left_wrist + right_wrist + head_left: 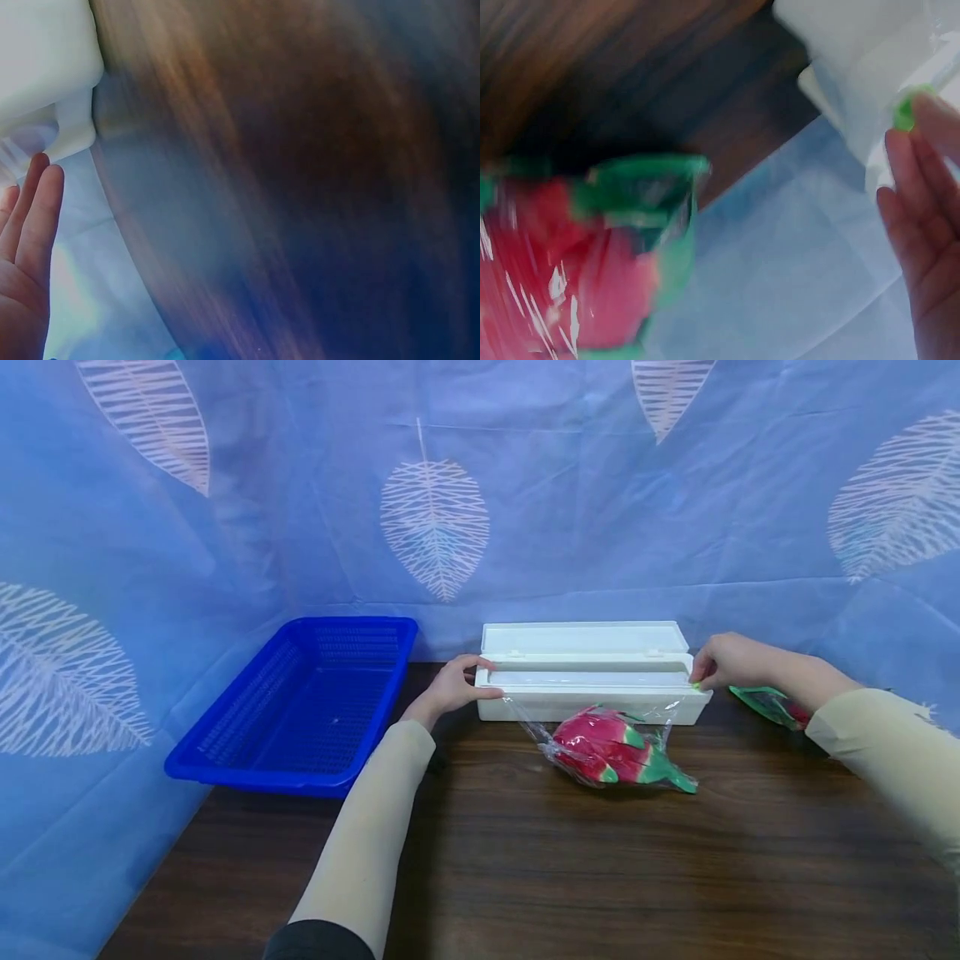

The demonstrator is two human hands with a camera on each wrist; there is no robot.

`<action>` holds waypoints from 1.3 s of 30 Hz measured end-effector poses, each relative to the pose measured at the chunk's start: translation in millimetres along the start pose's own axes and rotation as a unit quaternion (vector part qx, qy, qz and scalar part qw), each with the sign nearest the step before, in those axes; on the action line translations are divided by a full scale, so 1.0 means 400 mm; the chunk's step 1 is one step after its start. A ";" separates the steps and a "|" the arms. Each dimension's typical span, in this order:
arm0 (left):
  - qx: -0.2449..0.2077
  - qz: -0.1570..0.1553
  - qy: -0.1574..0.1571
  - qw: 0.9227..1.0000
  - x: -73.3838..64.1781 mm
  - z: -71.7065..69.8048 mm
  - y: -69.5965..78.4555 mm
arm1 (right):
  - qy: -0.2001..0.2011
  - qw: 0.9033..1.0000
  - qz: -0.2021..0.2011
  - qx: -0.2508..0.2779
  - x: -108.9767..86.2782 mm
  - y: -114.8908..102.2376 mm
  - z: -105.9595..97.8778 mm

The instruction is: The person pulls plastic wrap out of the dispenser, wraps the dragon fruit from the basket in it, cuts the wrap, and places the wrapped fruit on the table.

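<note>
A white cling film dispenser stands at the back of the table with its lid raised. My left hand grips its left end, thumb on the front edge and fingers across the end. At the right end, my right hand pinches a small green slider on the dispenser's edge. A red and green dragon fruit lies in front, wrapped in clear cling film that stretches up to the dispenser's front edge on both sides.
To the left sits a blue plastic basket with a perforated bottom. Another film-wrapped dragon fruit lies at the right, partly behind the right forearm in the head view. A blue leaf-patterned cloth hangs behind the dark wood table.
</note>
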State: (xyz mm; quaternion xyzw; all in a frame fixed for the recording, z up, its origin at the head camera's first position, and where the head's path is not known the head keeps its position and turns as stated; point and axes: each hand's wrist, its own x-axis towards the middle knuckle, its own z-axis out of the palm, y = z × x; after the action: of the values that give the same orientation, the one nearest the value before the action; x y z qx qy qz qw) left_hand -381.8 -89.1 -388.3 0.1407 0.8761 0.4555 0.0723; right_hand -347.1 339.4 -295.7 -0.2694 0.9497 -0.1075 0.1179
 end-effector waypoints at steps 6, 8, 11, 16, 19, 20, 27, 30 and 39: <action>-0.023 -0.001 -0.009 1.000 0.003 -0.010 0.003 | 0.019 1.000 0.012 0.019 -0.005 0.002 0.001; -0.038 -0.008 -0.028 0.999 0.003 -0.010 0.006 | 0.020 0.999 0.025 0.023 -0.011 0.006 0.004; -0.073 -0.034 -0.048 0.996 0.001 -0.011 0.012 | 0.028 0.998 0.040 0.032 -0.025 0.012 0.012; -0.141 -0.037 0.005 0.989 0.003 -0.013 0.022 | 0.070 0.994 0.067 0.040 -0.051 0.013 0.032; -0.128 0.010 0.057 0.990 0.003 -0.012 0.035 | 0.106 0.990 0.082 0.052 -0.062 0.006 0.051; -0.114 0.030 0.065 0.991 0.002 -0.011 0.041 | 0.116 0.988 0.085 0.059 -0.066 0.002 0.058; -0.027 0.109 0.033 0.993 -0.021 0.004 0.073 | 0.147 0.981 0.085 0.095 -0.070 -0.028 0.099; 0.000 0.110 0.014 0.994 -0.030 0.014 0.071 | 0.155 0.981 0.080 0.089 -0.062 -0.031 0.113; 0.054 0.117 0.013 0.992 -0.031 0.041 0.057 | 0.198 0.971 0.085 0.102 -0.052 -0.018 0.147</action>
State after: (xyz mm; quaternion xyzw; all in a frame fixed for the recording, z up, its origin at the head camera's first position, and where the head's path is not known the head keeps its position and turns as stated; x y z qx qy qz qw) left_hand -361.8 -67.6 -378.9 0.2399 0.8779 0.4144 -0.0004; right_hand -309.8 336.2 -346.1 -0.1472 0.9578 -0.2442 -0.0372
